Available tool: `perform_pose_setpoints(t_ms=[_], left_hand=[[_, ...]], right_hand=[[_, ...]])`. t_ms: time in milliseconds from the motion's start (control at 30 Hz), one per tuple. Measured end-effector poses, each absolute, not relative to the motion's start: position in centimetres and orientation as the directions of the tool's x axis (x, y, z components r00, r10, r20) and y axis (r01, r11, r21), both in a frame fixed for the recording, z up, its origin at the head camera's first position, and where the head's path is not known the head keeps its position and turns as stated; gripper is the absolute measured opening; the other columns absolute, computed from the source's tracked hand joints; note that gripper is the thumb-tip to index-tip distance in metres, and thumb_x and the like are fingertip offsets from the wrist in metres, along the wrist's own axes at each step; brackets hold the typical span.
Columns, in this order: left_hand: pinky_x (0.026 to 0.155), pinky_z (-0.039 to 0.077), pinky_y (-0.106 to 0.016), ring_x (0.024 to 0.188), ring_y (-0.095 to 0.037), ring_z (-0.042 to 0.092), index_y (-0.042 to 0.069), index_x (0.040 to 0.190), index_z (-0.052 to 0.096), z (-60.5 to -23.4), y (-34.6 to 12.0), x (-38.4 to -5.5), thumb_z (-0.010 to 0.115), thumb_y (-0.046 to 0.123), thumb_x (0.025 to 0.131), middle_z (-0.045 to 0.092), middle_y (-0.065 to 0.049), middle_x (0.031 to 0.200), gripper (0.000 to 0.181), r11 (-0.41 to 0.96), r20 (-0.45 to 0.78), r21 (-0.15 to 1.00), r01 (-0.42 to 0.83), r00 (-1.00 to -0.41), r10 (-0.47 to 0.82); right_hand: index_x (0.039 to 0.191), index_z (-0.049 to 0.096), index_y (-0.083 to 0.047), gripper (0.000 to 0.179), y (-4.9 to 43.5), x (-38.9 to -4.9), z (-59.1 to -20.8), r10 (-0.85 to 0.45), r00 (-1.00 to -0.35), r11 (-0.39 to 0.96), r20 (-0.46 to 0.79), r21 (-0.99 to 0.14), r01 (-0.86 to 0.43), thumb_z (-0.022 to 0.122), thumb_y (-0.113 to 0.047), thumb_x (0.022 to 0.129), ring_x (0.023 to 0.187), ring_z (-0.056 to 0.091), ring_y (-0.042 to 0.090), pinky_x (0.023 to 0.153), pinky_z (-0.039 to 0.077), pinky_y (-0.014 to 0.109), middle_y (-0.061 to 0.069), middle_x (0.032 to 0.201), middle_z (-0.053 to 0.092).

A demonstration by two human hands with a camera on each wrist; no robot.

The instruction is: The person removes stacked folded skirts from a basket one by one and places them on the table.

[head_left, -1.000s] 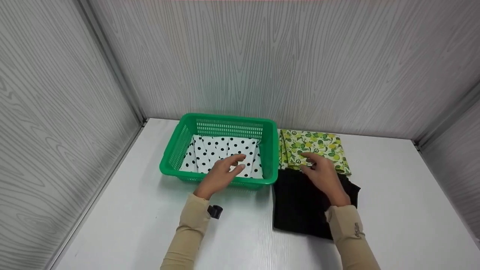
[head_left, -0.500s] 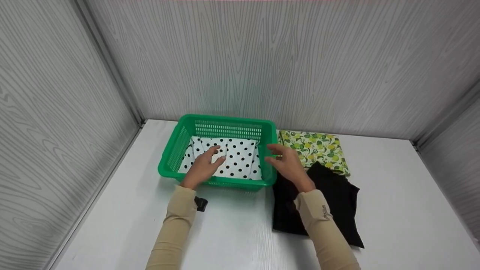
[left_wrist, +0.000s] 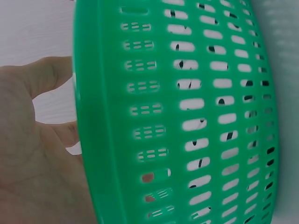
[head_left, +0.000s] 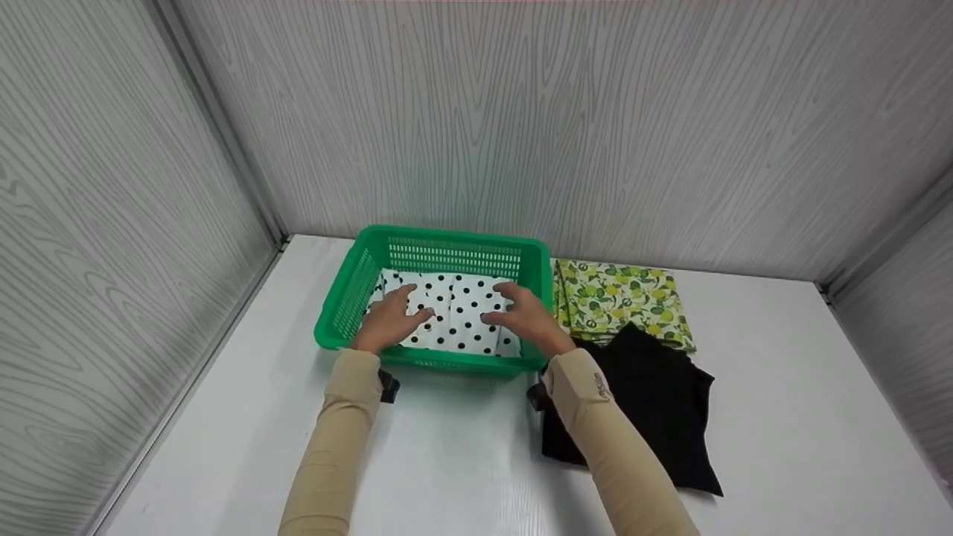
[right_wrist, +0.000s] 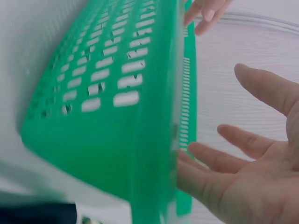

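Observation:
A white cloth with black dots (head_left: 469,313) lies folded inside a green plastic basket (head_left: 447,360). Above the basket's left part is my left hand (head_left: 389,320), thumb and fingers spread apart and holding nothing. My right hand (head_left: 527,318) is over the basket's right part, its fingers loosely extended and also holding nothing. In the right wrist view the right hand (right_wrist: 252,163) hovers beside the rim, with fingers apart. The left wrist view has the basket's slotted side (left_wrist: 187,116) in front, partly hiding the left hand (left_wrist: 42,140). Whether either hand touches the cloth cannot be seen.
Right of the basket lies a folded yellow-green lemon-print cloth (head_left: 625,298). A black cloth (head_left: 648,409) overlaps its front edge, partly under the right forearm. Everything rests on a white table (head_left: 789,417) enclosed by grey wood-grain panels (head_left: 476,119).
My right hand has moved left from above the black and lemon-print cloths to over the basket. My left hand has shifted left above the basket. The black cloth's near and far corners have shifted.

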State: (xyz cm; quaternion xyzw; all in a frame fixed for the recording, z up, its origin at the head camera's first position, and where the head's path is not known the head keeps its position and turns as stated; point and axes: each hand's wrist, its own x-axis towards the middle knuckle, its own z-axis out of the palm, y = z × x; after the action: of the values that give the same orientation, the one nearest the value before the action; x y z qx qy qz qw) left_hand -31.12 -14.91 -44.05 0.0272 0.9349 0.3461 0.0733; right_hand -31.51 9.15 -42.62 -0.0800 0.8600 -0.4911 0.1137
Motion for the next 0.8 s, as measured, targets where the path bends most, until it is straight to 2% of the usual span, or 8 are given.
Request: perform_pose_setpoints(t_ms=[167,333,567,700,800], left_hand=[[0.113,0.022,-0.067,0.144,-0.054,0.022,-0.001,0.158,0.029,-44.2,-15.0,-32.1,0.057,0.035,0.102,0.023,-0.031,0.161,0.072,0.768,-0.168,0.64,-0.033,-0.981,0.098],[0.116,0.021,-0.062,0.147,-0.052,0.018,-0.004,0.158,0.025,-44.7,-16.1,-32.3,0.056,0.033,0.102,0.016,-0.033,0.161,0.074,0.747,-0.182,0.661,-0.071,-0.981,0.068],[0.115,0.026,-0.06,0.145,-0.05,0.024,-0.004,0.159,0.022,-45.2,-17.1,-32.8,0.055,0.033,0.102,0.017,-0.034,0.16,0.075,0.739,-0.195,0.665,-0.107,-0.98,0.033],[0.114,0.028,-0.059,0.144,-0.048,0.028,-0.004,0.159,0.02,-45.6,-17.2,-33.4,0.053,0.033,0.102,0.019,-0.034,0.159,0.076,0.728,-0.221,0.669,-0.151,-0.975,0.001],[0.115,0.023,-0.063,0.143,-0.05,0.029,-0.003,0.16,0.02,-45.8,-17.0,-33.7,0.053,0.035,0.101,0.018,-0.034,0.159,0.077,0.75,-0.242,0.638,-0.175,-0.97,-0.02]], right_hand=[[0.152,0.04,0.004,0.071,8.1,-32.0,-43.1,-0.156,-0.962,0.528,-0.222,-0.842,0.109,0.073,-0.021,0.094,0.141,0.04,0.037,0.112,0.036,0.051,0.023,0.158,0.036],[0.156,0.033,0.002,0.079,7.0,-32.5,-43.7,-0.096,-0.944,0.548,-0.315,-0.808,0.215,0.072,-0.03,0.095,0.14,0.041,0.036,0.113,0.034,0.05,0.023,0.158,0.036],[0.16,0.023,0.001,0.087,6.3,-32.7,-44.9,-0.038,-0.921,0.503,-0.387,-0.804,0.317,0.072,-0.031,0.095,0.149,0.027,0.036,0.118,0.026,0.05,0.021,0.163,0.027],[0.16,0.022,0.002,0.089,5.9,-32.7,-45.6,-0.033,-0.914,0.472,-0.405,-0.812,0.342,0.073,-0.031,0.095,0.149,0.027,0.036,0.118,0.025,0.05,0.022,0.162,0.027],[0.159,0.022,0.002,0.09,5.7,-32.7,-45.9,-0.03,-0.915,0.457,-0.403,-0.819,0.346,0.073,-0.031,0.094,0.148,0.028,0.036,0.118,0.025,0.05,0.023,0.162,0.029]])
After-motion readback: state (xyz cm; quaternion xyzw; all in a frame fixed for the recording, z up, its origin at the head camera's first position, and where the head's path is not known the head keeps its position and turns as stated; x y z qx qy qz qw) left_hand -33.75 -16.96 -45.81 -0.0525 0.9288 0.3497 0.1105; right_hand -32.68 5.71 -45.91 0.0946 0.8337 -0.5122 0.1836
